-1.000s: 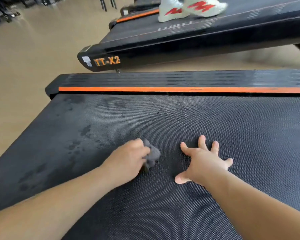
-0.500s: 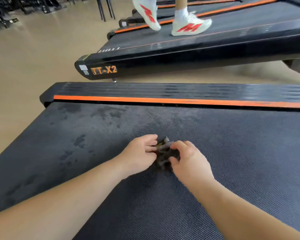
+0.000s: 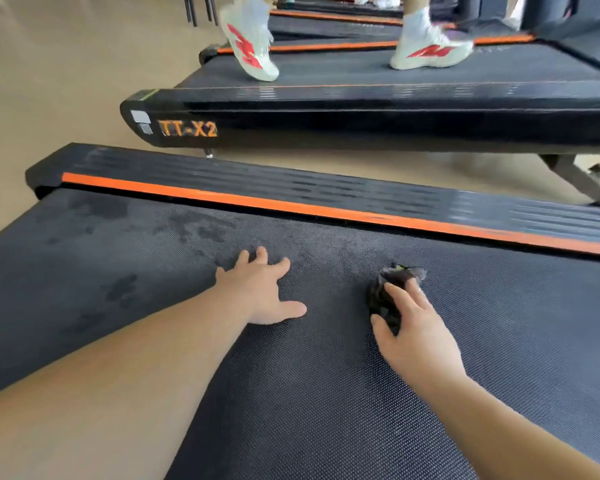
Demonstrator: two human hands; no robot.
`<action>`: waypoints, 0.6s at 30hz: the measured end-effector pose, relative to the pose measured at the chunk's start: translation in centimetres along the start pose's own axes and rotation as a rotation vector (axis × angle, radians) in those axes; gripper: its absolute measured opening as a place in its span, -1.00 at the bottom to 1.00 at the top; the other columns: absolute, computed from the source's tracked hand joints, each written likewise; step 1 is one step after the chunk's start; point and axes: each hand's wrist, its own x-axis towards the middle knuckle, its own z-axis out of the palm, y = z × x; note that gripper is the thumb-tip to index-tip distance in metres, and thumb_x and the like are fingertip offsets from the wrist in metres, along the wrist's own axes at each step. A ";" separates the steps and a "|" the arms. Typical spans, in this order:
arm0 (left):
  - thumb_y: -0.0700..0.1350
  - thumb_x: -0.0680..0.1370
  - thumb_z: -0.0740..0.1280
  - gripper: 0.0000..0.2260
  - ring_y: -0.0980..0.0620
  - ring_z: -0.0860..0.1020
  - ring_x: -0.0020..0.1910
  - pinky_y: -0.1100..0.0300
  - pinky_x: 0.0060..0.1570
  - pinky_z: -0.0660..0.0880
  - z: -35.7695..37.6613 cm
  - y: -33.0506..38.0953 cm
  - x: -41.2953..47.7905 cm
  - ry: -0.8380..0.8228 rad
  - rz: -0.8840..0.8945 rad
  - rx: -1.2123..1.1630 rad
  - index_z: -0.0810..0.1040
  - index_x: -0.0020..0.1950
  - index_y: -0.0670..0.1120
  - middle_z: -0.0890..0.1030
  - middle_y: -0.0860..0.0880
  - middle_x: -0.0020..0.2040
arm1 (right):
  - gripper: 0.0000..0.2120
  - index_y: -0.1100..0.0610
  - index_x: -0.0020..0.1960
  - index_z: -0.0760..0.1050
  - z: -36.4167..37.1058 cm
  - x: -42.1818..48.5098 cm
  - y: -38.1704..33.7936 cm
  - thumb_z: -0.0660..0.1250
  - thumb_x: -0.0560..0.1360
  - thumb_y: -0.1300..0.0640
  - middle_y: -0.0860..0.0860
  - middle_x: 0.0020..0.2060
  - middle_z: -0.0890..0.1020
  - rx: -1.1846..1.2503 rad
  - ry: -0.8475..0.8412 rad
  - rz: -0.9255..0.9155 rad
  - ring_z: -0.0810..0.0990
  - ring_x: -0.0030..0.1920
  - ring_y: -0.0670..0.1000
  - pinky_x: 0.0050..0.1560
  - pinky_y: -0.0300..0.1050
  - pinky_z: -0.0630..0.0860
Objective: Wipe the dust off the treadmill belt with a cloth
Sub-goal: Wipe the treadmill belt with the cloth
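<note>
Head view | right hand [image 3: 414,336] fingers clamped on bunched dark cloth [image 3: 387,296], no clear long axis, mid belt [image 3: 326,393] | left hand [image 3: 260,289] flat, fingers splayed, empty | orange edge strip [image 3: 326,211] beyond; bare belt rightward

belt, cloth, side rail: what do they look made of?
Belt: likely rubber or PVC, matte black, with a fine dimpled weave texture. Cloth: soft dark fabric, crumpled into folds under the right hand; fibre unclear. Side rail: probably moulded plastic, ribbed black, with a glossy orange stripe.
</note>
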 end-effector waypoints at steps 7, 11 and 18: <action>0.59 0.37 0.10 -0.11 -0.17 -0.22 0.60 -0.40 0.48 -0.03 0.7 -0.4 0.4 -0.036 0.012 0.010 -0.17 0.58 0.29 -0.24 0.00 0.64 | -0.70 -0.06 0.21 0.61 -4.3 9.4 0.8 0.38 0.51 0.16 0.02 0.19 0.60 -0.183 0.057 0.066 0.58 0.17 0.23 0.10 0.04 0.56; 0.59 0.37 0.08 -0.11 -0.14 -0.24 0.60 -0.37 0.49 -0.05 0.7 -0.5 0.6 -0.041 0.007 0.005 -0.20 0.57 0.32 -0.27 0.03 0.63 | -0.62 -0.01 0.30 0.60 -2.8 13.1 1.7 0.49 0.49 0.05 0.12 0.22 0.65 -0.005 0.126 0.289 0.60 0.23 0.22 0.19 0.00 0.53; 0.59 0.37 0.06 -0.12 -0.12 -0.25 0.60 -0.35 0.50 -0.05 1.0 -0.6 0.5 -0.024 0.005 0.011 -0.21 0.57 0.33 -0.28 0.04 0.63 | -0.78 0.00 0.14 0.67 1.2 13.1 -3.8 0.38 0.54 0.18 0.09 0.13 0.65 -0.040 0.119 0.007 0.58 0.16 0.21 0.01 -0.07 0.50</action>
